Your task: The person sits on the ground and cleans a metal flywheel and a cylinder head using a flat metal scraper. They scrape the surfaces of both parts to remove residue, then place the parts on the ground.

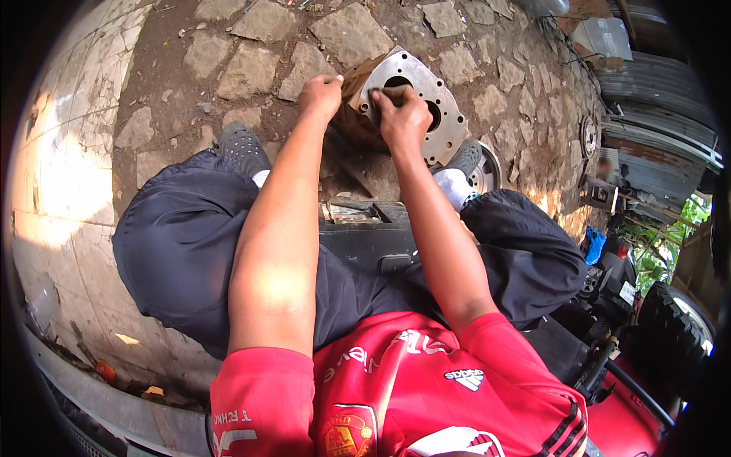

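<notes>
A metal housing [451, 97], like a gearbox case, stands on the ground between my feet. Its flat grey face, with large round openings and several small bolt holes, is turned up toward me. My right hand [403, 120] is on that face beside the upper opening, fingers pinched together at a small dark patch. Whatever they pinch is too small and dark to name. Just off the housing's left edge is my left hand [321, 97], its fingers curled closed; what they hold, if anything, is hidden.
Under my knees is a black case [365, 242] with some items on top. A wheel rim [485, 169] lies by my right shoe [466, 158]. Flat stones [255, 70] pave the dirt ground. To the right are a vehicle tyre [674, 327] and corrugated metal sheets [662, 99].
</notes>
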Available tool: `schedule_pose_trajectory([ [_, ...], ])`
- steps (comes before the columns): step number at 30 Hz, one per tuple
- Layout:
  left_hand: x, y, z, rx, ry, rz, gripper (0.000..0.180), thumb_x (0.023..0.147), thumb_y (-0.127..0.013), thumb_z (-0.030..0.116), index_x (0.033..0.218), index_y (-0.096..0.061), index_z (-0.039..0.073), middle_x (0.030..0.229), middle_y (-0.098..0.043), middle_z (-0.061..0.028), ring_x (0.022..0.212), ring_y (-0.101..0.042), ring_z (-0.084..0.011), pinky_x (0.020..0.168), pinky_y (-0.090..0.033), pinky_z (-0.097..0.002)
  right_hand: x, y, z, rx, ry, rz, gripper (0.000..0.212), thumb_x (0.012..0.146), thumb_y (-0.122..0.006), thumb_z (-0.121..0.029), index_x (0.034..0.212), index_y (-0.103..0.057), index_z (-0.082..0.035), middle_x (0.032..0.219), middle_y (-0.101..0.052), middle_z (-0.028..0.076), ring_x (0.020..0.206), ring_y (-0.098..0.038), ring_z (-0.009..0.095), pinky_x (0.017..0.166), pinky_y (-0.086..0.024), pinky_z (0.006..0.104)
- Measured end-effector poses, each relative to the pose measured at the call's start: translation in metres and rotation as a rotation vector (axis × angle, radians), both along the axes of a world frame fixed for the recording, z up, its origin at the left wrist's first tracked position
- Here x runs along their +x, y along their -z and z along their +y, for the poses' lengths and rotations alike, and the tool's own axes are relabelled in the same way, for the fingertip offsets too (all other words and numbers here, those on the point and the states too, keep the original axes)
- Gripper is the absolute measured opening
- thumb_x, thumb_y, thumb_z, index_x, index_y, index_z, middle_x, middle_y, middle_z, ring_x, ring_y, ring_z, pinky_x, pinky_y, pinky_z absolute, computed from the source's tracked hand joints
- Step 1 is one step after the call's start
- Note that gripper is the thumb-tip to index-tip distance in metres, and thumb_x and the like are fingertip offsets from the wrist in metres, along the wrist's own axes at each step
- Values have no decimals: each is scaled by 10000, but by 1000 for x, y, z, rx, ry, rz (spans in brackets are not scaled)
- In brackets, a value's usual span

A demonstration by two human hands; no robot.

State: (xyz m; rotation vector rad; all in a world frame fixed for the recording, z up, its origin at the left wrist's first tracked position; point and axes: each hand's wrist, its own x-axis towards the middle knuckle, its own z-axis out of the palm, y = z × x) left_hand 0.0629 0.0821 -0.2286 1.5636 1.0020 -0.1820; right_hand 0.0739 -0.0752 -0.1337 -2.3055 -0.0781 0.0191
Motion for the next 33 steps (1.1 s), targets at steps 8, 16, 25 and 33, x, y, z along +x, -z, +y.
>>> schedule_pose_trajectory([
  [8, 0, 6, 12, 29, 89, -27, 332, 979, -694, 400, 1180, -795, 156, 1181, -775, -170, 1156, -719, -346, 1023, -534, -435, -41, 12, -9, -51, 45, -133, 238, 832, -863, -146, 854, -703, 30, 844, -746, 214, 813, -737, 391, 797, -546, 490],
  [16, -1, -3, 3, -43, 60, -76, 311, 1022, -650, 292, 1239, -750, 93, 1113, -791, -126, 1035, -742, -263, 927, -552, -398, -42, 22, 12, -68, 207, -118, 254, 881, -847, -206, 936, -734, 15, 914, -785, 191, 855, -764, 359, 834, -558, 454],
  [25, -4, -33, 0, -114, -52, -134, 239, 1009, -667, 205, 1179, -772, 74, 1015, -815, -89, 858, -773, -173, 832, -584, -336, -42, 19, 14, -62, 233, -122, 253, 883, -838, -194, 945, -726, 25, 914, -779, 211, 865, -760, 389, 832, -556, 468],
  [33, -20, -107, -12, 481, 297, -196, 294, 971, -684, 304, 1153, -782, 94, 1120, -778, -199, 1075, -733, -377, 964, -554, -438, -89, 29, -26, 160, 110, 110, 188, 895, -830, -149, 929, -724, 3, 828, -766, 165, 730, -750, 263, 701, -578, 408],
])
